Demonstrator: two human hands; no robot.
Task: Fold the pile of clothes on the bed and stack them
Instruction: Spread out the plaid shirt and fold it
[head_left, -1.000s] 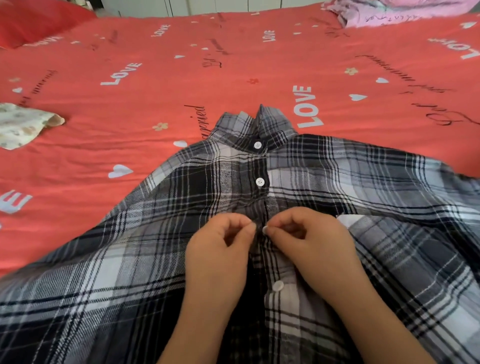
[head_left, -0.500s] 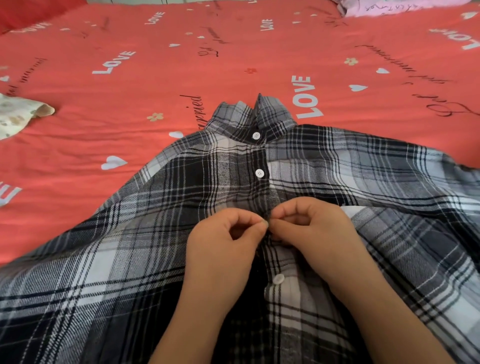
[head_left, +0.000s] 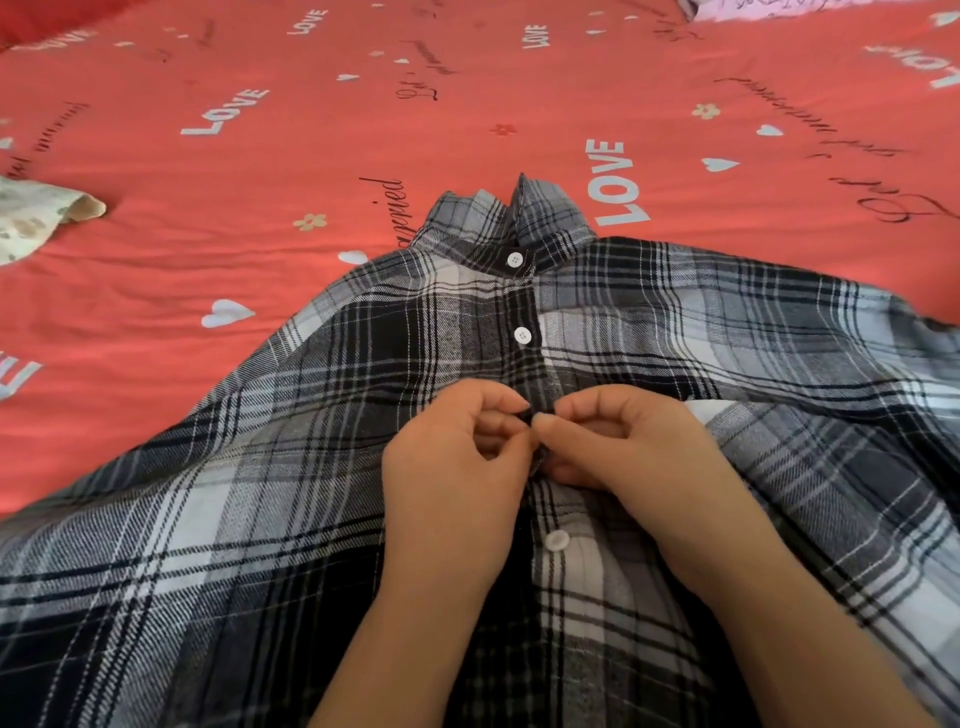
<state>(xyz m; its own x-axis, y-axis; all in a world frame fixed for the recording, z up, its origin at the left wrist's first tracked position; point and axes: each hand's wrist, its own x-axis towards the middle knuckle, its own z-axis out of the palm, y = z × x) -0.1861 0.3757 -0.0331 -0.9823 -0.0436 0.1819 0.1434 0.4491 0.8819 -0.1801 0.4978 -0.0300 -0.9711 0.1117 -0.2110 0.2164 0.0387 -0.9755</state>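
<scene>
- Pinching the placket of the black-and-white plaid shirt (head_left: 311, 519), the curled left hand (head_left: 457, 478) and right hand (head_left: 639, 457) meet, perhaps over a hidden button.
- Under the grip lies the red printed bedsheet (head_left: 260, 182); far left of the grip is a crumpled cream cloth (head_left: 36, 218).

Past the collar (head_left: 519, 218) of the plaid shirt (head_left: 337, 467), the red bedspread (head_left: 389, 135) runs flat and bare towards the far side. Well left of the collar a crumpled cream cloth (head_left: 36, 223) sits in the way. Far beyond the collar to the right, a pink garment (head_left: 779, 6) lies at the edge. Nearer than the collar the shirt covers the bed. There the left hand (head_left: 457, 467) and right hand (head_left: 639, 457) pinch its front edges together, forearms barring the middle. The panels on either side lie flat and unblocked.
</scene>
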